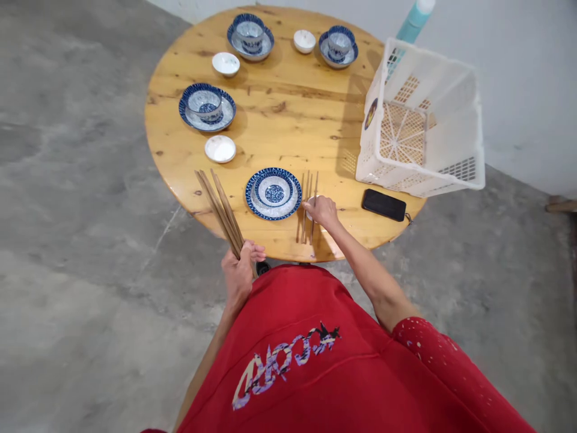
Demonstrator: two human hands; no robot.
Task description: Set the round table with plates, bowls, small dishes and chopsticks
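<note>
Left grip (238, 272) closed around a chopstick bundle (220, 210) over the worktop (288, 114) edge. Right grip (321, 210) rests curled on loose chopsticks (309, 183) just right of the plate (273, 193); whether it pinches them cannot be told.

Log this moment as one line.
left hand: grips chopstick bundle | right hand: on loose chopsticks, right of blue plate | nearby: white basket, phone

Four blue plates (273, 193), one basket (451, 78), one phone (384, 204).
</note>
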